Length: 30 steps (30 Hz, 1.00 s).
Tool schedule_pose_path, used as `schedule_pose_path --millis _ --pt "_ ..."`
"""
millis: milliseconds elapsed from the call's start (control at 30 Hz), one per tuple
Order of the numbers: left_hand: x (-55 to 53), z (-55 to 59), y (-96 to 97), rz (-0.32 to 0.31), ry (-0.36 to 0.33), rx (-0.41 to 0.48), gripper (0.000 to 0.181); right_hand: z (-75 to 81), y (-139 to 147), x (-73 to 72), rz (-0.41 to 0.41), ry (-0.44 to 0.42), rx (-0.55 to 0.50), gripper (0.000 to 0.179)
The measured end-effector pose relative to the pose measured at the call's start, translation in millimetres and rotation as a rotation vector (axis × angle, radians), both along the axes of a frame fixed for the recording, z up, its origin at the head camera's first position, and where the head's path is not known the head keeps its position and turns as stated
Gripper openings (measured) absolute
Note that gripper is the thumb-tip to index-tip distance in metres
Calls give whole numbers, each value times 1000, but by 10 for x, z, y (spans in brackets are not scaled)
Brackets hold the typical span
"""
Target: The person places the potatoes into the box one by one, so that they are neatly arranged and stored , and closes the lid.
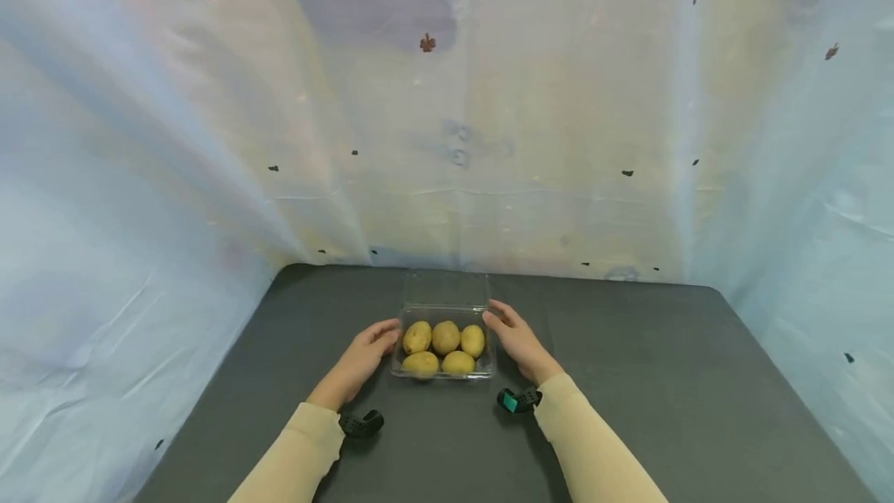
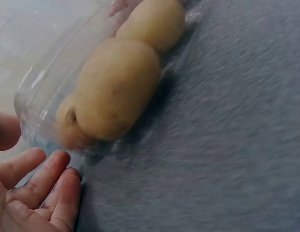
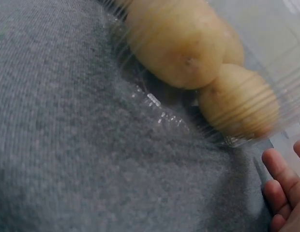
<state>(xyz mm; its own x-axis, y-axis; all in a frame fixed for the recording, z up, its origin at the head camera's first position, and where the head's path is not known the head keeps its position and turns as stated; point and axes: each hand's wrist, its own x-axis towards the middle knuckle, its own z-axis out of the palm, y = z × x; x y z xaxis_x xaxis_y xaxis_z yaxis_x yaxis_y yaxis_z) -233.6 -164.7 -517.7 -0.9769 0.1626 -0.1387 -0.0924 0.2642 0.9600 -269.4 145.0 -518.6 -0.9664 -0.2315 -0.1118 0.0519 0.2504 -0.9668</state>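
Note:
A clear plastic clamshell box (image 1: 443, 376) sits on the table with several potatoes (image 1: 445, 338) inside. Its transparent lid (image 1: 447, 287) stands raised at the back. At the box's left side is my left hand (image 1: 365, 352), fingers loosely bent along the wall. The left wrist view puts those fingertips (image 2: 58, 159) beside a box corner, the thumb apart from them. My right hand (image 1: 518, 338) is by the right rim near the lid's hinge. In the right wrist view its fingers (image 3: 280, 169) are close to the box's end. Whether either hand touches the plastic I cannot tell.
The dark grey table (image 1: 628, 379) extends to both sides of the box. A pale curtain (image 1: 489, 138) with small leaf-shaped marks hangs behind and at both sides. Black bands (image 1: 362, 424) are worn at both wrists.

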Motion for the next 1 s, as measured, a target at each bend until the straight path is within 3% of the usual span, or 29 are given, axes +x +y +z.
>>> schedule_pose_path --millis 133,333,567,833,1000 --pt "-103 13 -75 -33 -48 34 51 -11 -25 -3 -5 -14 -18 63" --pt "-229 11 -163 -107 -85 170 52 76 -86 44 2 -26 -36 56" --pt "-208 -44 -159 -142 -79 269 53 290 -168 174 17 -21 -21 53" --pt "-223 -59 -9 -120 -64 275 50 40 -45 62 -46 11 -28 54" --pt "-274 -71 35 -113 -80 274 48 8 2 28 -78 17 -28 52"
